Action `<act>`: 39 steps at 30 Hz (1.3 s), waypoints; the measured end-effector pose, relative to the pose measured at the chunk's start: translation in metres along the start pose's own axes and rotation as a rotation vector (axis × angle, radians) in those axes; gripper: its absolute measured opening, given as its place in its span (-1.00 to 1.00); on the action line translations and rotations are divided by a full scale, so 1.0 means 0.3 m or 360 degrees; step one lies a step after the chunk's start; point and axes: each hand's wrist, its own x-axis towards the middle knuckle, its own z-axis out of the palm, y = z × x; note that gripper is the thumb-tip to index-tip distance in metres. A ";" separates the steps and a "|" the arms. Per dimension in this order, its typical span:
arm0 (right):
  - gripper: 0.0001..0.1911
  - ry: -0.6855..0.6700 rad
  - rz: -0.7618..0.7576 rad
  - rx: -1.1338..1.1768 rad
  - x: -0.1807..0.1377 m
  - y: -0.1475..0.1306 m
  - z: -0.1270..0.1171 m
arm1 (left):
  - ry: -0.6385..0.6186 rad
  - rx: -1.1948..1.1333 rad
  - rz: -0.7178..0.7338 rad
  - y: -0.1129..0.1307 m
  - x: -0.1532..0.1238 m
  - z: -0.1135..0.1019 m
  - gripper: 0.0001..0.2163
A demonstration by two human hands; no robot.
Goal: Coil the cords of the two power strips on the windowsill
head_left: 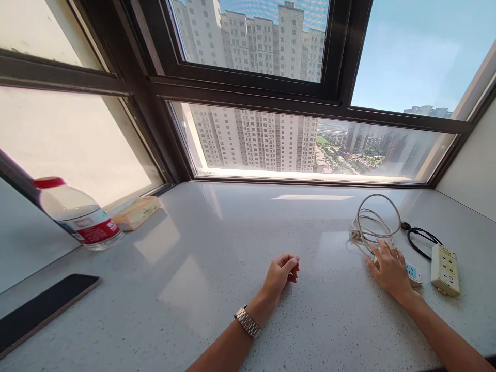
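My left hand [281, 274] rests on the speckled white windowsill counter [217, 289], fingers loosely curled with nothing in them; a metal watch is on its wrist. My right hand [389, 268] lies over a white power strip [414, 273], fingers spread across its near end. The strip's white cable [374, 219] is coiled in loops just beyond the hand. A second, cream-coloured power strip [445, 268] with a black cable [420, 238] sits just right of it.
A plastic water bottle [75, 214] with a red cap and label stands at the left. A yellow tissue pack [137, 212] lies beside it by the window. A dark phone [42, 310] lies at the near left edge. Dark window frames run along the back.
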 end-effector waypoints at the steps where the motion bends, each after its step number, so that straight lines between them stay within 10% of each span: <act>1: -0.55 -0.0055 -0.0009 0.0010 -0.008 0.004 0.001 | -0.0005 0.0010 0.0004 0.000 -0.001 0.000 -0.66; 15: -0.54 -0.0515 0.0270 0.0074 0.207 0.067 0.066 | -0.0017 0.0048 0.0002 -0.017 0.006 -0.003 -0.67; 39: -0.58 -0.0447 0.0555 0.0386 0.371 0.187 0.177 | -0.0105 0.0142 0.0022 -0.018 -0.006 0.001 -0.66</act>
